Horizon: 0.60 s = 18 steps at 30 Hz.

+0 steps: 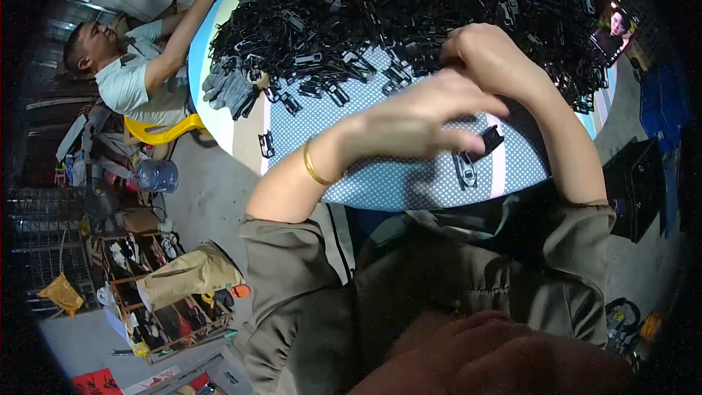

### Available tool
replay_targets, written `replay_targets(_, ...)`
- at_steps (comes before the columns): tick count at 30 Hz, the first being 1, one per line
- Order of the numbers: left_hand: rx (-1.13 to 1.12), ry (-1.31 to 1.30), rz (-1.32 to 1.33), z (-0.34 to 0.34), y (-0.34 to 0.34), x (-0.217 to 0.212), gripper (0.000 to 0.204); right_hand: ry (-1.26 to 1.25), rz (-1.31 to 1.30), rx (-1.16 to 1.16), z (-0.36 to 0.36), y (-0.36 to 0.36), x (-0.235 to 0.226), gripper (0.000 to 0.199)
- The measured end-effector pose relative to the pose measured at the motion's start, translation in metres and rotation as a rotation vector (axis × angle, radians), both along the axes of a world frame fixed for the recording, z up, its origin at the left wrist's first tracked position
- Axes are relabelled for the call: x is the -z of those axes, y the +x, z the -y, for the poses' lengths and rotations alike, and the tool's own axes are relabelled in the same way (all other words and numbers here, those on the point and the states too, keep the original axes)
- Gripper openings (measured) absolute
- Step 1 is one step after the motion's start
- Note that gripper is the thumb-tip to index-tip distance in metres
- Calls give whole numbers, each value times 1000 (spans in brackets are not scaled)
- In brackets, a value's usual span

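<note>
My left hand (431, 110), blurred by motion, reaches across the near part of the round table with thumb and fingers apart; I see nothing held in it. Close to its thumb lies a small black plastic part (491, 139), with a black clip-like piece with a pale frame (466, 172) just nearer to me. At the near edge of a heap of black plastic parts (351, 7), my right hand (479, 51) is bent at the wrist with its fingers curled. Those fingertips are hidden, so whatever they hold cannot be made out.
Grey gloves (225, 86) lie by the heap's left side. A co-worker (139, 66) sits at the far left, one arm on the table, near a yellow chair (164, 130). A lit phone screen (613, 33) stands at the right edge. A loose black part (266, 144) lies left.
</note>
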<state>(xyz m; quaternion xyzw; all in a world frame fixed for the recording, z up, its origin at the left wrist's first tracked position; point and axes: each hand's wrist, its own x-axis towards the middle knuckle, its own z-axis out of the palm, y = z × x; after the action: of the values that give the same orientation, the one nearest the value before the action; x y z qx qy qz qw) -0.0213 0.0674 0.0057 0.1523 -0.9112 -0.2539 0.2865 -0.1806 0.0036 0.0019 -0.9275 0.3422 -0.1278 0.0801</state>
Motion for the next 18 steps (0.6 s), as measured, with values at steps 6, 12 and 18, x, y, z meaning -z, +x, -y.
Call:
replay_targets(6, -616, -412, 294, 41, 39, 4, 22, -48, 230, -25, 6, -9, -10, 15)
replay_targets(12, -596, -508, 218, 54, 38, 13, 23, 105, 575, 115, 14, -5, -7, 17)
replay_targets(18, -855, 11, -190, 49, 27, 0, 19, -90, 743, 84, 15, 1, 3, 19)
